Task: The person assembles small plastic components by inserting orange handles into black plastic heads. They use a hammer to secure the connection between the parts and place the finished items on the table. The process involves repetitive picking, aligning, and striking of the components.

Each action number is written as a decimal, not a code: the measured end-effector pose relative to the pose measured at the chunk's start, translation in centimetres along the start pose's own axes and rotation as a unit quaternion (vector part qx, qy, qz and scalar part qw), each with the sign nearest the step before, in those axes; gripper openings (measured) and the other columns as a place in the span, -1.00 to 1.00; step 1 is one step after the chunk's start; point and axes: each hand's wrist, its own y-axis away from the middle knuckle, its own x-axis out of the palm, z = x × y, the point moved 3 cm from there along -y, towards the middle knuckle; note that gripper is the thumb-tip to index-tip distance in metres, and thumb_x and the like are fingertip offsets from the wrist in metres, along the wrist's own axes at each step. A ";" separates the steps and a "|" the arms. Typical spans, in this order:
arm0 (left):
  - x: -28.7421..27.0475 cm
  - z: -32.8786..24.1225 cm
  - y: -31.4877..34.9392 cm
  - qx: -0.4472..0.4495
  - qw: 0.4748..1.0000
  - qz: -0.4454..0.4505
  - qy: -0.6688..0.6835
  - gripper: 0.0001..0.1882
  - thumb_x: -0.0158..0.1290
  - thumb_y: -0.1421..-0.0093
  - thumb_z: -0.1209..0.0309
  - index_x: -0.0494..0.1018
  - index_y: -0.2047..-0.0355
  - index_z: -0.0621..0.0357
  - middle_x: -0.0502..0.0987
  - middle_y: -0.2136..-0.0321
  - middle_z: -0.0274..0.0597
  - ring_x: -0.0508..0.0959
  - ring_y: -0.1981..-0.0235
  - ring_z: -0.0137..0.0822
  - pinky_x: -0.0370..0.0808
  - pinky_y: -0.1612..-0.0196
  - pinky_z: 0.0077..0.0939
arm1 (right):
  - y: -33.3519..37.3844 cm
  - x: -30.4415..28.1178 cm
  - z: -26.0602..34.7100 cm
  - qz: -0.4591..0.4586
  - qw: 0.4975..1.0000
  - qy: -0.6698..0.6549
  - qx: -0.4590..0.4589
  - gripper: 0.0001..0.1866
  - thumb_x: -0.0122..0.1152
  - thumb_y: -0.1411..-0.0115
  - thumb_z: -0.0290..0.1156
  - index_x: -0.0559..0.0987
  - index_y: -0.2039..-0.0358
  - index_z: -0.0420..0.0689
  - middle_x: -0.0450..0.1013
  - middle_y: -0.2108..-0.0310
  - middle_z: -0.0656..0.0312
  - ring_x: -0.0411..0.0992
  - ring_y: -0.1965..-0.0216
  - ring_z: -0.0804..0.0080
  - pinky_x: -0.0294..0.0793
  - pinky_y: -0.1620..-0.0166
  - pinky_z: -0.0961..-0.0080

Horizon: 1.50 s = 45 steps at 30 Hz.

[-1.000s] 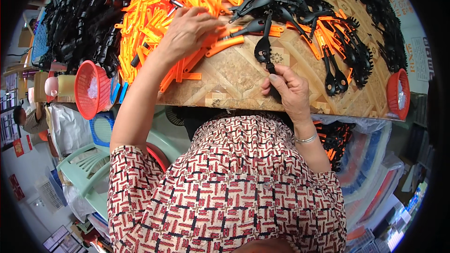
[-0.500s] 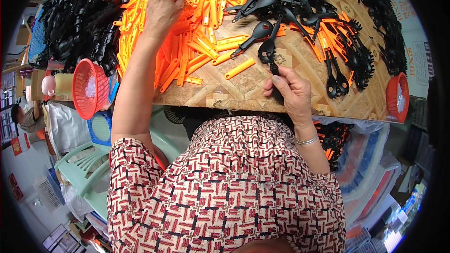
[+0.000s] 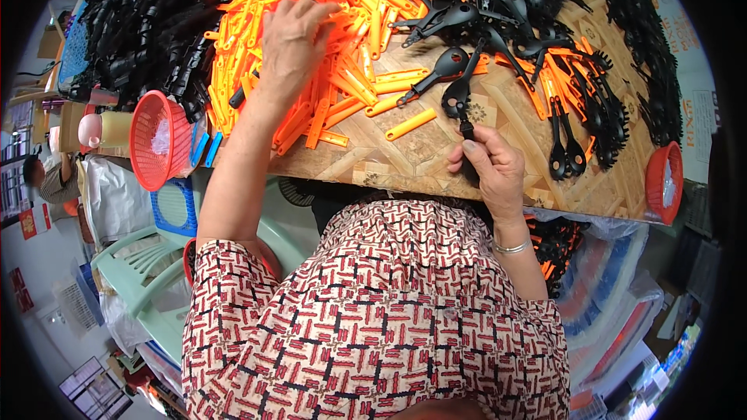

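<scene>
In my right hand (image 3: 498, 167), a black spoon with a hole in its bowl (image 3: 456, 98) is pinched by the dark lower end of its stem, bowl pointing away from me over the table's near edge. My left hand (image 3: 296, 43) reaches over a big heap of orange handles (image 3: 358, 82), its bent fingers spread among them and partly out of sight. A single orange handle (image 3: 411, 124) lies by itself left of the held spoon. Just beyond that rests another black spoon (image 3: 447, 64).
Black utensils (image 3: 513, 8) pile up at the far middle, with toothed black pasta servers (image 3: 611, 128) to the right. Black parts (image 3: 148, 23) crowd the far left. Red baskets stand at the left (image 3: 152, 167) and right (image 3: 664, 179) edges. A green chair (image 3: 144, 264) is at my left.
My left hand has come slightly nearer over the orange heap, its fingers more bent. My right hand still grips the spoon. The whole view has shifted a little.
</scene>
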 end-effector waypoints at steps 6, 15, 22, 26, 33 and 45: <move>2.1 -5.3 1.5 -0.014 0.994 -0.012 -0.103 -0.36 0.21 -0.21 -0.14 0.49 -0.22 -0.15 0.43 -0.21 0.03 0.43 -0.16 0.11 0.39 -0.17 0.10 | 0.1 -0.2 -0.5 0.000 1.000 -0.021 0.011 -0.76 0.15 -0.44 -0.49 0.58 -0.02 -0.34 0.61 0.35 0.18 0.56 0.38 0.59 0.61 0.27 0.62; 1.1 -1.9 -2.9 -0.027 0.990 -0.045 -0.131 -0.58 0.23 -0.23 -0.01 0.61 0.00 -0.13 0.54 -0.05 -0.19 0.52 0.01 -0.07 0.46 0.08 -0.06 | 0.0 -0.3 -0.4 0.005 0.999 -0.034 0.009 -0.74 0.16 -0.44 -0.48 0.57 -0.05 -0.35 0.61 0.36 0.18 0.56 0.39 0.59 0.62 0.26 0.61; 2.1 6.3 -7.5 -0.008 0.988 -0.091 -0.124 -0.83 -0.01 -0.17 0.41 0.53 0.37 0.23 0.57 0.13 0.20 0.51 0.00 0.17 0.41 -0.05 0.06 | 0.1 -0.4 -0.6 0.011 0.999 -0.034 0.011 -0.74 0.14 -0.45 -0.48 0.57 -0.05 -0.35 0.62 0.35 0.17 0.57 0.38 0.56 0.63 0.25 0.59; 1.7 5.0 -7.3 -0.015 0.987 -0.078 -0.141 -0.85 0.04 -0.20 0.43 0.54 0.28 0.21 0.59 0.16 0.13 0.53 0.02 0.16 0.40 -0.05 0.10 | 0.0 -0.2 -0.2 0.015 0.999 -0.048 0.000 -0.75 0.12 -0.45 -0.48 0.57 -0.04 -0.35 0.61 0.36 0.16 0.58 0.38 0.51 0.64 0.24 0.55; -1.2 -6.7 0.3 -0.058 0.898 0.102 0.424 -0.76 -0.04 -0.50 0.28 0.46 0.11 0.22 0.41 0.49 -0.43 0.41 0.48 -0.58 0.41 0.40 -0.60 | -0.6 -0.6 -0.2 0.020 0.995 -0.055 0.075 -0.77 0.17 -0.41 -0.49 0.62 0.02 -0.34 0.54 0.49 0.27 0.48 0.51 0.64 0.51 0.43 0.67; -1.2 -10.8 3.9 -0.069 0.844 0.200 0.493 -0.78 0.10 -0.44 0.35 0.61 0.07 0.23 0.42 0.39 -0.37 0.38 0.43 -0.51 0.35 0.29 -0.59 | -1.0 -0.7 -0.3 0.031 0.993 -0.076 0.087 -0.77 0.17 -0.39 -0.49 0.65 0.04 -0.34 0.49 0.56 0.35 0.40 0.58 0.72 0.44 0.53 0.73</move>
